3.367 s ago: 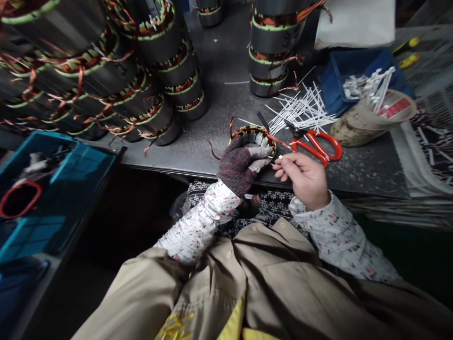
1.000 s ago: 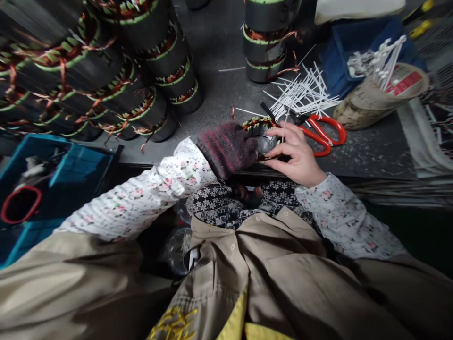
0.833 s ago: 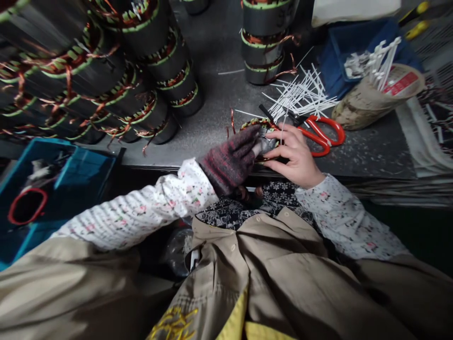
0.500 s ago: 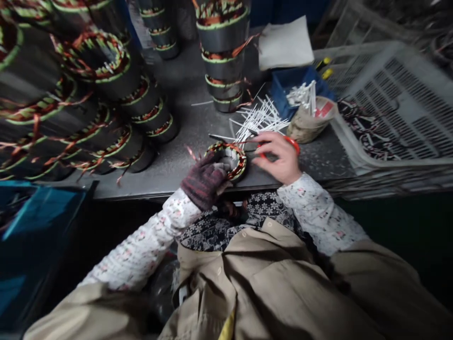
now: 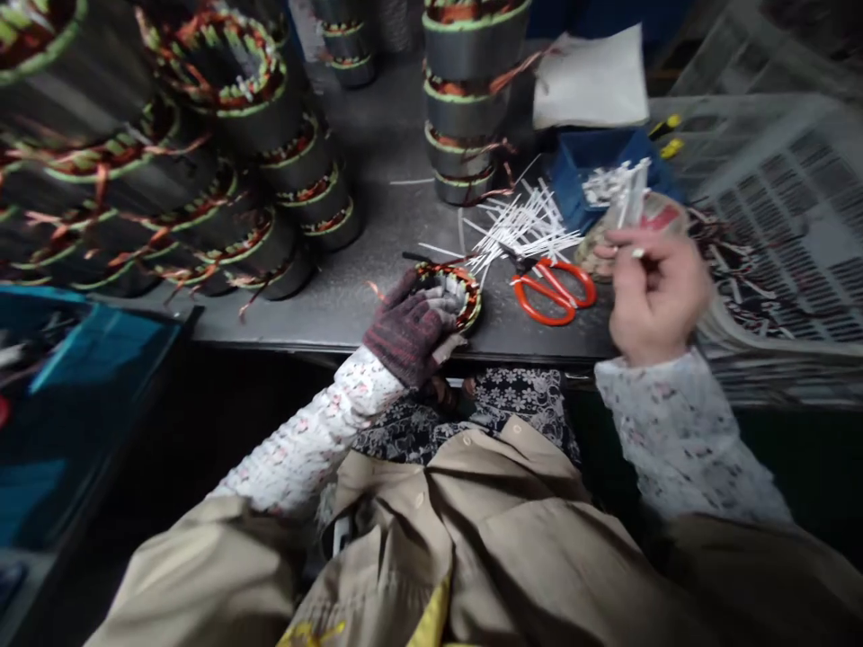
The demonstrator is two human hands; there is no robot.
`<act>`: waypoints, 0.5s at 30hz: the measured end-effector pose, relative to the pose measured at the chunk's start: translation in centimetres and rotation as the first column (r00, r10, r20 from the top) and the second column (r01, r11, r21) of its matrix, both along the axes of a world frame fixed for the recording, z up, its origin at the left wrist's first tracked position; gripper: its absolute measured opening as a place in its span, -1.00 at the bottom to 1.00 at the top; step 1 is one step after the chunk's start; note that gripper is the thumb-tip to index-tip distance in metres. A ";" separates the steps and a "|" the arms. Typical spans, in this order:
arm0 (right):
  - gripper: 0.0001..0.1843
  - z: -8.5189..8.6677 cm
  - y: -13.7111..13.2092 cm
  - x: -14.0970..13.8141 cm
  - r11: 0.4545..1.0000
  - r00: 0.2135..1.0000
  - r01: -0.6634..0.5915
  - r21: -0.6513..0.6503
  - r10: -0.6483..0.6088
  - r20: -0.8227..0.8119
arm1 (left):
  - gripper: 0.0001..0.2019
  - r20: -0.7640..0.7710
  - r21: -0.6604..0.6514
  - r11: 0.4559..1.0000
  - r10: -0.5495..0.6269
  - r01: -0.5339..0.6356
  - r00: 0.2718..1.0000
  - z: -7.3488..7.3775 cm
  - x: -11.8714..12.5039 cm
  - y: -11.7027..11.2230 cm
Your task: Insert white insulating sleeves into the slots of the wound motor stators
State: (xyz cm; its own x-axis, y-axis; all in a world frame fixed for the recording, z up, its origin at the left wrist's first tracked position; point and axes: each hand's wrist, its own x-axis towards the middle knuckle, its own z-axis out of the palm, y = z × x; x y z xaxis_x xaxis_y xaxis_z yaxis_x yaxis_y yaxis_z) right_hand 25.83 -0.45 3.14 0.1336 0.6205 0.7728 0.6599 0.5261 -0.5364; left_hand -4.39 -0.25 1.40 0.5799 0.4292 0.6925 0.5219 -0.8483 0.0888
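From my remote seat I place everything by the small stator (image 5: 453, 289), which sits at the near edge of the grey bench (image 5: 397, 207).

Up and to its left rise leaning stacks of wound stators (image 5: 202, 180), and a shorter stack (image 5: 465, 117) stands straight beyond it. A grey slatted crate (image 5: 775, 198) fills the far right and a blue bin (image 5: 87, 377) sits low to the left. Beyond and to the right lie a white folded sheet (image 5: 590, 81), then a dark blue tray (image 5: 593, 162).

My left hand (image 5: 411, 328), in a dark knit glove, is wrapped over the small stator's near rim with its pale fingertips (image 5: 450, 289) inside the bore.

My right hand (image 5: 653, 292) is lifted well off to the right. Its fingers are curled narrow, pinching a small white piece (image 5: 637, 253), which is blurred.

Just right of the small stator lie red-handled scissors (image 5: 553, 289), with loose white strips (image 5: 526, 226) behind them.

A bag (image 5: 657, 216) by the right hand carries a red label, and the jacket has yellow stitching (image 5: 310, 633). I can read neither.
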 end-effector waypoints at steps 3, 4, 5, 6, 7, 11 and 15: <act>-0.90 -1.1 -3.7 -4.7 0.959 0.944 -0.278 0.047 0.264 0.200 | -0.75 -0.022 -0.049 0.998 0.045 -0.046 0.999 -0.1 0.1 -0.3; -0.90 -1.6 -4.5 -5.7 0.925 0.904 -0.376 0.055 0.353 0.243 | -0.73 -0.022 -0.063 0.996 0.059 -0.060 0.998 -0.1 0.1 -0.4; -0.90 -2.2 -5.2 -6.3 0.890 0.869 -0.452 0.055 0.425 0.253 | -0.69 -0.015 -0.074 0.995 0.072 -0.073 0.997 -0.2 0.1 -0.5; -0.89 -2.8 -5.7 -6.6 0.863 0.846 -0.502 0.052 0.478 0.236 | -0.63 -0.008 -0.083 0.993 0.084 -0.085 0.996 -0.2 0.1 -0.6; -0.89 -3.3 -6.1 -6.6 0.852 0.839 -0.522 0.041 0.504 0.205 | -0.56 -0.011 -0.093 0.991 0.093 -0.094 0.996 -0.3 0.1 -0.7; -0.83 -3.9 -6.6 -6.0 0.855 0.841 -0.514 -0.074 0.519 0.153 | -0.33 -0.081 -0.157 0.976 0.142 -0.153 0.987 -0.6 -0.1 -0.7; -0.77 -3.5 -5.2 -7.3 0.874 0.870 -0.455 -0.172 0.477 0.123 | -0.25 -0.062 -0.200 0.966 0.152 -0.161 0.986 -0.9 0.1 -0.6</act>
State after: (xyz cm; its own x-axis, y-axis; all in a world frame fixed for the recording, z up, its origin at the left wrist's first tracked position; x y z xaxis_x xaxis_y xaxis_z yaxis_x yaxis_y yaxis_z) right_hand 18.55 -5.67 -0.41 -0.3128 0.6782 0.6649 0.4365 0.7244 -0.5336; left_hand -4.25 -0.87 0.47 0.5235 0.6463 0.5553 0.6542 -0.7224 0.2240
